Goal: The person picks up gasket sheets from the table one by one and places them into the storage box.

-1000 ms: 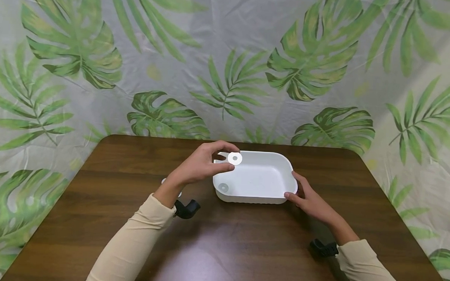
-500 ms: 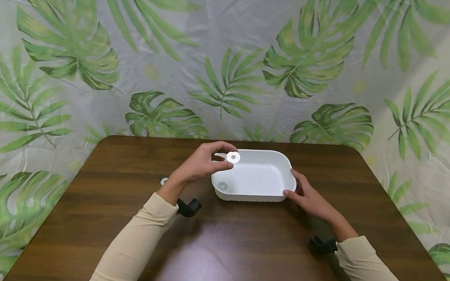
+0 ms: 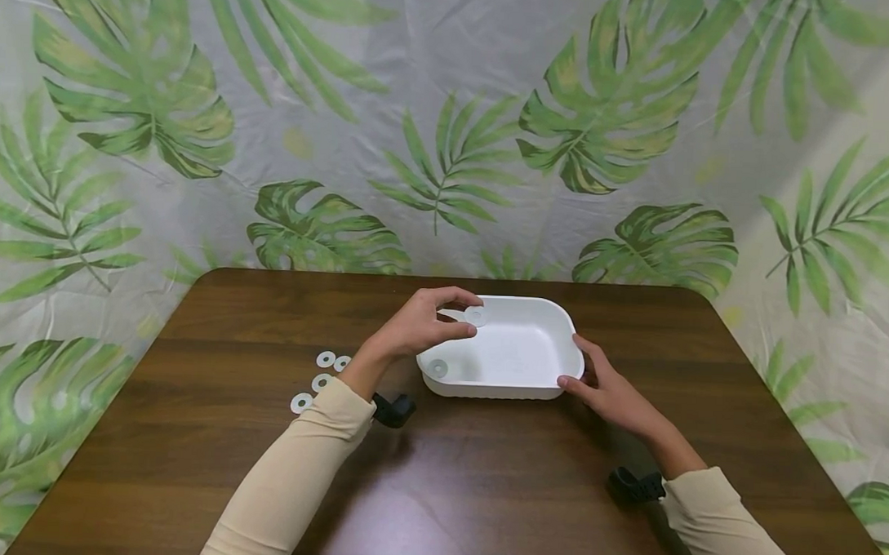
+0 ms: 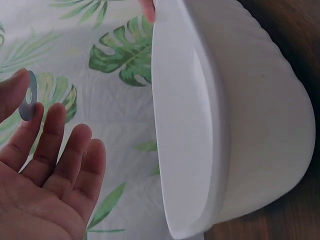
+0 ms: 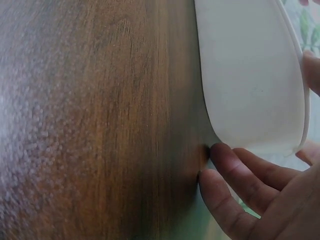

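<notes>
My left hand (image 3: 416,330) pinches a flat round washer (image 3: 476,310) between thumb and fingertip above the left part of a white tub (image 3: 519,345). In the left wrist view the washer (image 4: 33,102) is nearly edge-on, and the other fingers are loosely spread beside the tub (image 4: 270,115). A second washer (image 3: 432,368) lies inside the tub at its near left corner. My right hand (image 3: 616,402) holds the tub's right end, thumb at the rim. In the right wrist view, its fingers (image 5: 230,165) are low against the tub's outer wall (image 5: 250,75).
Several more washers (image 3: 321,360) lie on the brown wooden table (image 3: 474,491) left of the tub, partly beside the left sleeve (image 3: 298,460). A leaf-print cloth (image 3: 467,58) hangs behind the table's far edge.
My left hand has moved a little to the right with the washer, which has tilted. Several washers on the table have come out from behind the left arm. The right hand stays on the tub.
</notes>
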Demonstrator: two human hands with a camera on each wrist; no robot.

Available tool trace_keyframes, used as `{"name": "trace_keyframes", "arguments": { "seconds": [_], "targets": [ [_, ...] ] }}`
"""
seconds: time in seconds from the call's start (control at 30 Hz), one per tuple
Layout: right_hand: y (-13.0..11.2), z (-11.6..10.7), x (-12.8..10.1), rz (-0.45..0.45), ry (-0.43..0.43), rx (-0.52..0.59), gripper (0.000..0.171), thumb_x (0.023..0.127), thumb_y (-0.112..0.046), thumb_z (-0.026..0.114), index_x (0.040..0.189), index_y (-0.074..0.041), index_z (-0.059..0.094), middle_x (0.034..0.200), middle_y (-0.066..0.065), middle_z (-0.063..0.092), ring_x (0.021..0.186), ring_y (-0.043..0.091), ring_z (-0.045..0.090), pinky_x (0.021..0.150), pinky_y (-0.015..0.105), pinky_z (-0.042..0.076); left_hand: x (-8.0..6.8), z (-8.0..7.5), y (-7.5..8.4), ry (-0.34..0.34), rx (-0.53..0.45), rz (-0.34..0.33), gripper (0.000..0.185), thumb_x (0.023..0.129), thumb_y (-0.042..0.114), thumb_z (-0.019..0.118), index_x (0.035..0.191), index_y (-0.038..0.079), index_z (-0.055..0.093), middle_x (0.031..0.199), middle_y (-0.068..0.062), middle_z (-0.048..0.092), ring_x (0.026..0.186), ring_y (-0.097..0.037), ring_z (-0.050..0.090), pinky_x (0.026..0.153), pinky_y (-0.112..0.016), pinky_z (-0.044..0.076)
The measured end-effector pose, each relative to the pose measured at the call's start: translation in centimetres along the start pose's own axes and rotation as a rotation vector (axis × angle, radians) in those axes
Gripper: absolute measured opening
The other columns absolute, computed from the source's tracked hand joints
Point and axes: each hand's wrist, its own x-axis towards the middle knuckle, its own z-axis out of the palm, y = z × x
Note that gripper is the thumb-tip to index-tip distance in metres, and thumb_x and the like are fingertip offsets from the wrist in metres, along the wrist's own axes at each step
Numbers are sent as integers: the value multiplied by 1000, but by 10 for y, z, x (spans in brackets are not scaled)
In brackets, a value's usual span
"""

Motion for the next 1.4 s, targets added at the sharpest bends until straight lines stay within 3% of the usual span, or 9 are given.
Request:
{"name": "trace_keyframes", "arguments": {
  "seconds": [0.33,0.83,1.1,1.4],
  "targets": [
    [-1,1,-1,4,5,3,83,99,-25,61,156,0,7,144,35,38,124,48,55,85,34,56,5,9,0,-16,9,-19,40,90,11,71,129,6,63,135,-12,62,128,-29,57,102,-38,51],
    [0,1,1,5,2,2,83,99,-25,61,156,-1,6,146,35,36,126,49,53,90,44,55,8,13,-1,-7,32,0,42,89,12,71,129,4,62,135,-12,63,128,-28,56,103,-41,51],
    [2,2,0,-4,6,5,82,99,-23,61,156,0,7,144,35,38,124,46,55,87,36,55,8,16,-4,45,63,-75,47,91,16,71,135,10,58,143,-10,56,140,-31,45,113,-49,41],
    [3,2,1,-29,14,1,82,99,-21,62,155,1,7,145,35,37,123,46,55,88,32,54,-6,4,2,37,72,-48,37,94,21,67,130,13,62,138,-6,60,136,-26,49,108,-45,45]
  ]
}}
